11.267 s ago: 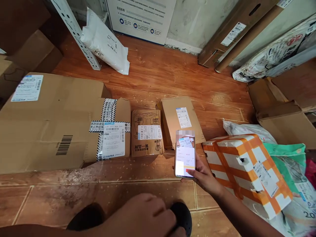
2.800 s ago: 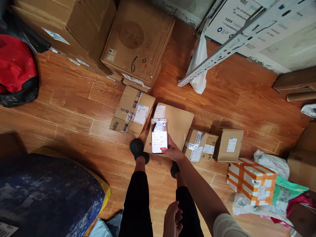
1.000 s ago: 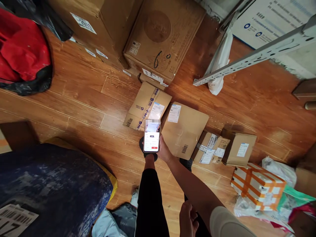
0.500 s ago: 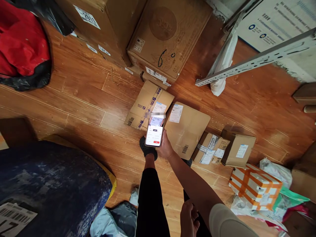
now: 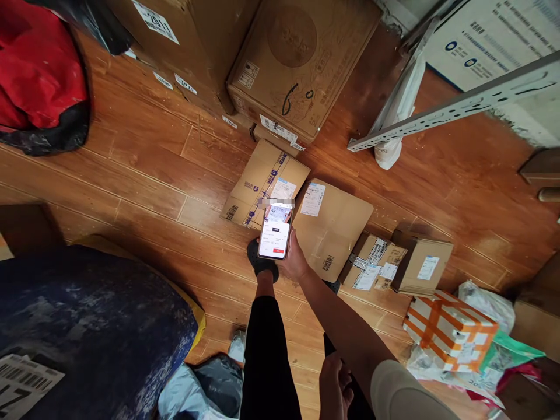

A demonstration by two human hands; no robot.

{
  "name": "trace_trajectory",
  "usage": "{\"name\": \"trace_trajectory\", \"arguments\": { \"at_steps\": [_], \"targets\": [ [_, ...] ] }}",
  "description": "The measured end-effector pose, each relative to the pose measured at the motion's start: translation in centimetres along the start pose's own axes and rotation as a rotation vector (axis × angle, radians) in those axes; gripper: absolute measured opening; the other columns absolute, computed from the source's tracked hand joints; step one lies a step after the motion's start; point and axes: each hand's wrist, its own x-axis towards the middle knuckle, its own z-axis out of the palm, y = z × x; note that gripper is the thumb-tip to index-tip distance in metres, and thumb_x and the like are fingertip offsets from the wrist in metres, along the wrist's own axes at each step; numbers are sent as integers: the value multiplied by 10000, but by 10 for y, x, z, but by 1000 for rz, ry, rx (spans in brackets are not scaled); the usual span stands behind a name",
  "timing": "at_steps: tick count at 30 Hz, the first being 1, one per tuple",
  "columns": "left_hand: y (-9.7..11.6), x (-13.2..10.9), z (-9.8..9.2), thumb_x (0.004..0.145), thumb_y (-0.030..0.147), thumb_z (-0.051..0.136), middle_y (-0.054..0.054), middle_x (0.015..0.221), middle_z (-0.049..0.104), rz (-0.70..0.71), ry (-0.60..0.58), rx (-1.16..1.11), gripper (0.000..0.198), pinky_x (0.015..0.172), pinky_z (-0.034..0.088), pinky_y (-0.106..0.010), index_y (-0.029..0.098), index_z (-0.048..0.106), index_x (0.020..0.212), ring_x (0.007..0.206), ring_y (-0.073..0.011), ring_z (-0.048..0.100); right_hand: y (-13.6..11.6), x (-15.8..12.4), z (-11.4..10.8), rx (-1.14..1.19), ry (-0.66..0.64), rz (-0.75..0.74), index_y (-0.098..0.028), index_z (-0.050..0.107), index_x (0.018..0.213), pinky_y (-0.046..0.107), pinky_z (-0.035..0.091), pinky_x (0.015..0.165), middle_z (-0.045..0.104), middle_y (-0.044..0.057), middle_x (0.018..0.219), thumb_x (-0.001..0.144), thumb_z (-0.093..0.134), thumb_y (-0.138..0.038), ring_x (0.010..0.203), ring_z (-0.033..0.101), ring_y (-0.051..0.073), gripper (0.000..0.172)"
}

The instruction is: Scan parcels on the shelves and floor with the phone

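My right hand point(image 5: 294, 259) grips a smartphone point(image 5: 274, 236) from below, thumb along its right edge. The lit screen shows a label picture above a white panel with a red button. A pixelated strip covers its top end. Beyond the phone lies a flat carton point(image 5: 247, 181) with purple-printed tape and a white label. Right of the phone is another flat carton point(image 5: 335, 233), its label near the top. My left hand point(image 5: 335, 382) is low by my leg, fingers curled in, with nothing visible in it.
Two smaller boxes point(image 5: 374, 259) point(image 5: 424, 265) continue the row rightward, then an orange-taped box point(image 5: 450, 329) among plastic bags. Big stacked cartons point(image 5: 297, 52) stand ahead. A metal shelf post point(image 5: 455, 102) juts in at right. Left are a red sack point(image 5: 39, 70) and a dark blue sack point(image 5: 96, 326).
The view has shifted very slightly. Both hands keep their pose, and the phone stays in my right hand over the same spot.
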Motion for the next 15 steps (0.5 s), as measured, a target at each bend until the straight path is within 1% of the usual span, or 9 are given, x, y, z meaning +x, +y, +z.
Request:
{"name": "trace_trajectory", "arguments": {
  "at_steps": [2,3,5,6,9,10,11,13,15],
  "targets": [
    [3,-2,3,941,405,515,-77,1166,627,-19,-10,4,333,840,534,-447,202,592,1193,1073,-276,588,-4,-3,1,-18,1,-16,-321,356,1384,494,518,923,586,59,1312,849,566,-620,1142,601,281,649],
    [2,-4,4,943,401,514,-74,1166,626,-29,-14,5,329,839,532,-442,198,595,1189,1075,-278,586,-6,-5,1,-29,0,-24,-332,352,1379,492,513,935,583,51,1318,815,656,-545,1159,590,282,675],
    [-6,-13,4,949,393,502,-65,1150,628,-52,-23,6,319,835,531,-440,190,602,1174,1083,-290,581,-12,-10,2,-54,-11,-31,-347,353,1366,496,497,960,579,41,1329,705,797,-363,1195,564,294,797],
    [-15,-20,3,958,389,484,-58,1133,630,-64,-28,6,317,835,530,-443,181,606,1163,1088,-301,578,-14,-13,2,-67,-22,-31,-348,358,1361,503,487,972,575,41,1335,654,829,-287,1212,550,302,852],
    [-60,-52,-3,959,380,485,-62,1146,612,-112,-48,10,316,850,529,-427,171,596,1168,1075,-277,584,-22,-20,3,-100,-55,-25,-337,363,1358,533,436,1021,566,49,1349,595,835,-194,1263,503,313,908],
    [-79,-65,-6,937,375,534,-81,1184,596,-131,-57,12,303,858,530,-407,206,584,1183,1058,-233,588,-24,-22,2,-111,-62,-23,-332,360,1361,543,413,1040,567,50,1347,602,825,-189,1278,487,311,902],
    [-98,-79,-9,925,369,558,-90,1206,586,-149,-65,15,313,860,531,-403,209,576,1193,1043,-219,590,-25,-24,2,-123,-69,-20,-325,357,1365,551,388,1058,573,51,1339,613,813,-185,1291,473,307,891],
    [-136,-106,-14,920,362,566,-92,1204,591,-183,-82,22,286,847,537,-405,235,585,1175,1040,-219,584,-27,-26,0,-145,-80,-14,-310,351,1373,563,337,1090,582,53,1326,638,787,-178,1315,446,297,865],
    [-167,-132,-19,924,360,560,-87,1183,598,-209,-98,27,291,841,535,-414,209,584,1171,1037,-229,587,-28,-28,-1,-163,-103,-22,-306,337,1379,558,298,1112,557,50,1356,665,756,-175,1333,424,286,838]
  ]
}}
